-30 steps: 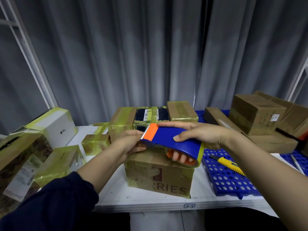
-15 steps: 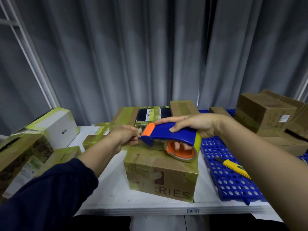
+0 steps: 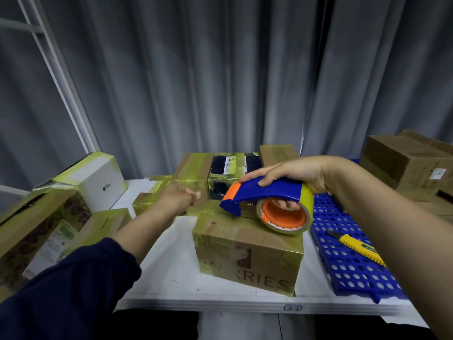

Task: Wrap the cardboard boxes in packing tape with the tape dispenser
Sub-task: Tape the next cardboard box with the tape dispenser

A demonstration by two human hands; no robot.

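The left hand (image 3: 180, 198), pinching tape (image 3: 308, 207), has pulled away from the right hand's (image 3: 291, 173) gripped tape dispenser (image 3: 267, 192), freeing a strip.

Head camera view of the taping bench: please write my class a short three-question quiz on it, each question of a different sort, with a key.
1. True or false: the right hand grips the tape dispenser above the front box.
2. The yellow knife lies on: A the white tabletop, B the blue perforated mat, C a box lid.
3. Fill in: the tape roll's core is coloured ___.
Key: 1 true; 2 B; 3 orange.
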